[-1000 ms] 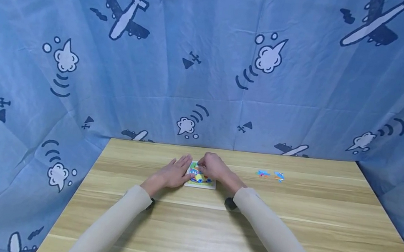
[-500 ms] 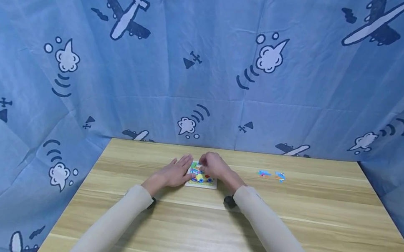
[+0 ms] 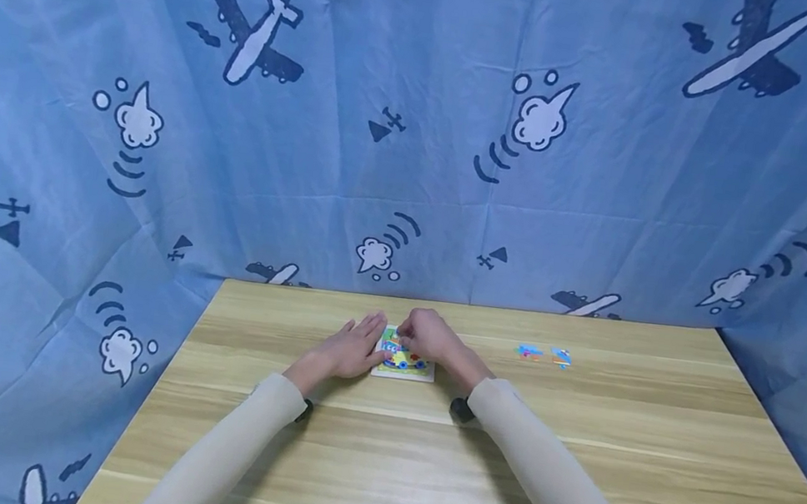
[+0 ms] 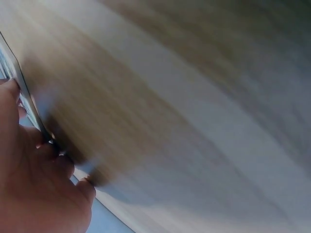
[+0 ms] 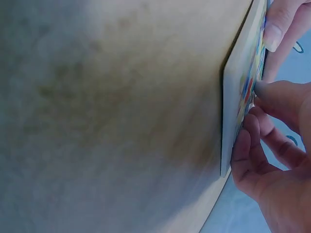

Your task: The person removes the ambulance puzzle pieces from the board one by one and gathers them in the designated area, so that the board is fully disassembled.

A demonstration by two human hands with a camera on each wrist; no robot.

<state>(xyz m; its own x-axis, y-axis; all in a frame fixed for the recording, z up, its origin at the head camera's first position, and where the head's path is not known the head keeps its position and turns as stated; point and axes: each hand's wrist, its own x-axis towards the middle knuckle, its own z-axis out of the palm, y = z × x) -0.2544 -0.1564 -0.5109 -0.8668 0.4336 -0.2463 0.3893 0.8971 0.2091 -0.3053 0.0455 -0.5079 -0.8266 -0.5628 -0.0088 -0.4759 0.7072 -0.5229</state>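
Observation:
A small square picture puzzle (image 3: pixel 404 372) with a pale border and a colourful vehicle picture lies flat between the hands. My left hand (image 3: pixel 354 347) rests along its left edge, fingers extended and thumb on the picture. My right hand (image 3: pixel 431 337) is bent over the puzzle's upper part. Its thumb and fingers pinch a small puzzle piece at the board's surface, mostly hidden by the fingertips. The right wrist view shows my right thumb and fingertips against the coloured face of the board (image 5: pixel 233 92). In the left wrist view, my left hand (image 4: pixel 39 189) lies by the board's edge.
Two loose blue puzzle pieces, one with pink (image 3: pixel 529 351) and one with orange (image 3: pixel 561 357), lie right of the hands on the wooden table (image 3: pixel 377 467). A blue curtain (image 3: pixel 420 119) printed with planes hangs behind the table's far edge.
My right hand has shifted very slightly at the puzzle's upper part. My left hand stays in place. The head view has tilted a little.

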